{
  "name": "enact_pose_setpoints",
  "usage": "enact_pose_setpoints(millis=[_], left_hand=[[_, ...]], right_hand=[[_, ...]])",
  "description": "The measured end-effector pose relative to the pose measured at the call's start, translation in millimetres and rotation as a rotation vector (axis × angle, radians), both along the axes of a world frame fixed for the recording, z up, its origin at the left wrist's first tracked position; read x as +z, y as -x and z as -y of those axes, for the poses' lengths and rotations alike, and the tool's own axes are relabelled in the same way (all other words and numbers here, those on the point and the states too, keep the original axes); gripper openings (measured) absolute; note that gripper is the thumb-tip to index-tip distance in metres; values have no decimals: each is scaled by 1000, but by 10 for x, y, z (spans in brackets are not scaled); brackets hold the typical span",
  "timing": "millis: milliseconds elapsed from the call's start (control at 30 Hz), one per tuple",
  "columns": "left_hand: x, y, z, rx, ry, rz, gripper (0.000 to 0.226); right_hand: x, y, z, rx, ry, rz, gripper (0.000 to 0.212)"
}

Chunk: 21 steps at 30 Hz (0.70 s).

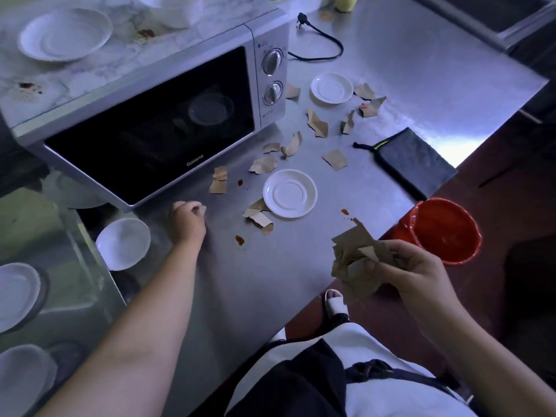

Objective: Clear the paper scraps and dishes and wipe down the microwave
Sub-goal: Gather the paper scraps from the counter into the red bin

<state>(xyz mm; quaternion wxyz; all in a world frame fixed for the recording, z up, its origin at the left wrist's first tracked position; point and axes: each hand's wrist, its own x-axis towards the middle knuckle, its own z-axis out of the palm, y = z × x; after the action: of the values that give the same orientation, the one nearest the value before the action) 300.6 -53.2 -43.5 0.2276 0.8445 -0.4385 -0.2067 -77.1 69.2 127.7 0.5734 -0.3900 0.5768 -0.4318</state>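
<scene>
Now | microwave [150, 115] unwiped, plate [64, 34] atop | red bin [442, 230] beyond table [270, 281] edge: drops may miss | right hand [415, 272] clamped on loose scrap wad [355, 260], pieces could slip | left hand [186, 221] curled, contents unclear | stray scraps [260, 218] beside saucer [289, 193]

Your silver microwave [150, 115] stands door closed, its top stained, a white plate [64, 34] on it. Torn brown paper scraps [316, 124] lie scattered beside it, around a near saucer [289, 193] and a far saucer [331, 88], both upright.
</scene>
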Motion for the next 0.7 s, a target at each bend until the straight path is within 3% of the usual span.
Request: enact_pose_setpoints(millis=[267, 467, 700], left_hand=[[130, -70, -130, 102, -77, -212, 17], [574, 172, -462, 14, 99, -439, 23], [1202, 860, -1098, -135, 128, -804, 44]], right_hand=[[-82, -144, -20, 4, -11, 46, 24], [-93, -291, 70, 89, -30, 62, 22], [-85, -465, 138, 307, -25, 66, 23]])
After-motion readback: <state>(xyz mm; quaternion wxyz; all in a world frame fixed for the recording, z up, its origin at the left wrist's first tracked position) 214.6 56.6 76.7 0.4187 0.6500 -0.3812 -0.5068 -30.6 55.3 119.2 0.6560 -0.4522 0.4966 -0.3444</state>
